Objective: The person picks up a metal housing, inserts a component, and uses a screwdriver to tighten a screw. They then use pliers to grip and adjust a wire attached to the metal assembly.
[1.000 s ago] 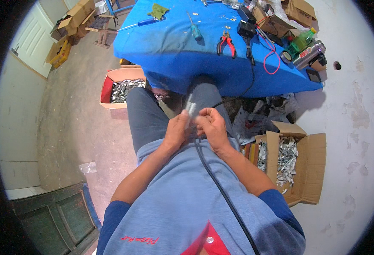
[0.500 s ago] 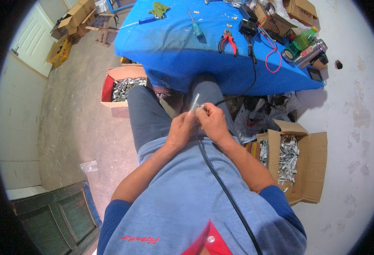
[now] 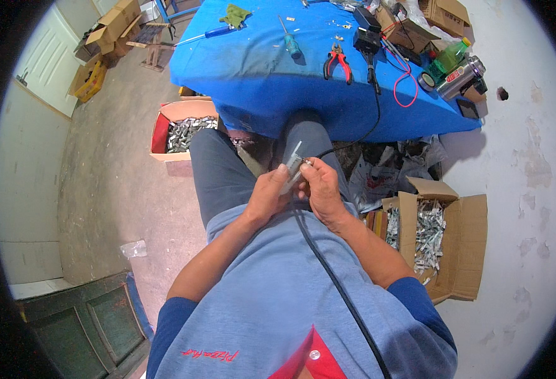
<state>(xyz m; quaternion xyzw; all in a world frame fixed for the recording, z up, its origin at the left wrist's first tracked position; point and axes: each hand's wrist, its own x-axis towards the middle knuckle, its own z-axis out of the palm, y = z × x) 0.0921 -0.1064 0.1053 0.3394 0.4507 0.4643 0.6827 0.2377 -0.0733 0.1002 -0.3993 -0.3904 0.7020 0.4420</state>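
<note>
Above my lap, my left hand [image 3: 267, 194] is closed, gripping a pale, thin silvery strip-like piece [image 3: 295, 159] between thumb and fingers. The piece sticks up beyond the thumb, tilted toward the upper right. Close against it, my right hand [image 3: 324, 192] is pinched, with thumb and forefinger at a small light bit [image 3: 307, 162] too tiny to name. Whether that bit is joined to the strip cannot be told. A black cable [image 3: 328, 268] runs up over my shirt and passes beneath my hands.
Ahead stands a blue-covered table [image 3: 252, 95] bearing red-handled pliers [image 3: 338, 63], a teal-handled screwdriver [image 3: 291, 45], a blue screwdriver [image 3: 218, 31], a black adapter [image 3: 367, 41], a green bottle [image 3: 450, 58] and a steel flask [image 3: 461, 79]. Boxes of small metal parts flank me, left [image 3: 158, 136] and right [image 3: 469, 243].
The silvery piece has turned and now shows more of its flat side. My right hand has shifted slightly right and down, its fingertips a little farther from my left thumb.
</note>
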